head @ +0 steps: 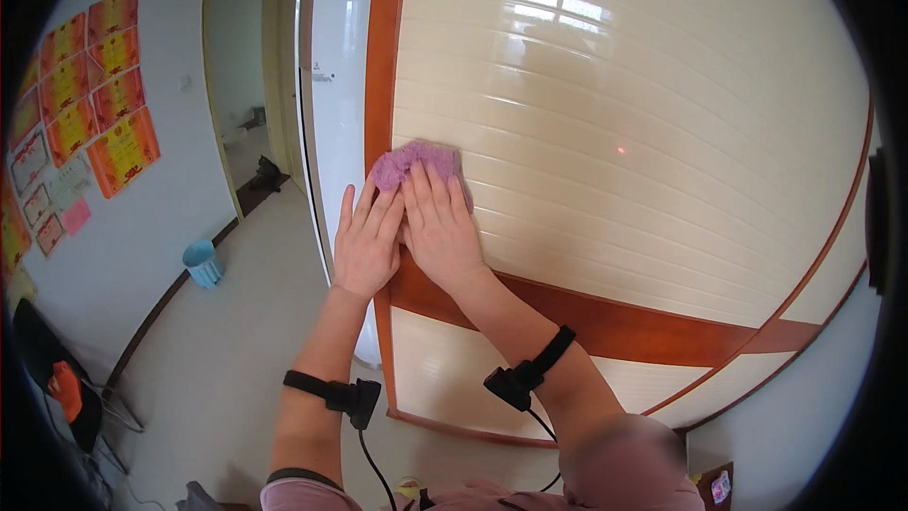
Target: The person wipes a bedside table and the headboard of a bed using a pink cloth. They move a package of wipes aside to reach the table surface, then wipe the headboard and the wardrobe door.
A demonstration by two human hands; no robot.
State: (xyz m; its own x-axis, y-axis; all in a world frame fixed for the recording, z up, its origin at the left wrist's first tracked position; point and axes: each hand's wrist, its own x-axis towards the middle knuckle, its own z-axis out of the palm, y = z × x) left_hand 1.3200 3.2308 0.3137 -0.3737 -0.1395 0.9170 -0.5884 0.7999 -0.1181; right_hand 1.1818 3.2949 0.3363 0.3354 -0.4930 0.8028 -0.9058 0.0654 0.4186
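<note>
A purple cloth (443, 160) lies bunched against the left edge of a cream, horizontally grooved wardrobe door (610, 177) and its reddish-brown wooden frame (386, 50). Spread flat over the cloth, my right hand (443, 227) presses it to the door with its fingertips. My left hand (369, 241) is just to the left, its fingertips against the cloth's lower left part and its little finger apart. The two hands touch or nearly touch; both thumbs are mostly hidden. Each forearm wears a black strap with a small device and a cable.
A white rounded floor-standing appliance (340, 128) stands close left of the wardrobe. Further left are a blue waste bin (203, 262), a black chair (60, 376) and a wall with certificates (92, 85). A dark cat (267, 174) sits in the doorway.
</note>
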